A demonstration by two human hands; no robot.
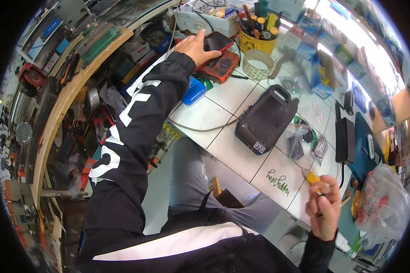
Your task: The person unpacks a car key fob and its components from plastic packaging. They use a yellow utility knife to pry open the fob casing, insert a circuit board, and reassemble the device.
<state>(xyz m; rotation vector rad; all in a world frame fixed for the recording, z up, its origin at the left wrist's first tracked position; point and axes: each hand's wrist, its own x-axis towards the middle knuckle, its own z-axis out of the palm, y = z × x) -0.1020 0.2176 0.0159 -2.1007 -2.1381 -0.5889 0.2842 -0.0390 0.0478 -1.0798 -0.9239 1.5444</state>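
My left hand reaches to the far side of the white tiled table, its thumb and fingers around the near end of a red-edged black handheld device. Under and beside it is an orange-red case with dark parts on top. My right hand is closed around a short yellow-handled tool with a pointed tip; its exact kind is unclear. Between the hands lies a dark tablet-like device with a carrying handle. Green handwriting marks the tiles near my right hand.
A yellow tub of hand tools and a roll of patterned tape stand at the back. A blue box sits near my left forearm. Small plastic bags, a black adapter and a white plastic bag are rightward. Cluttered shelves line the left.
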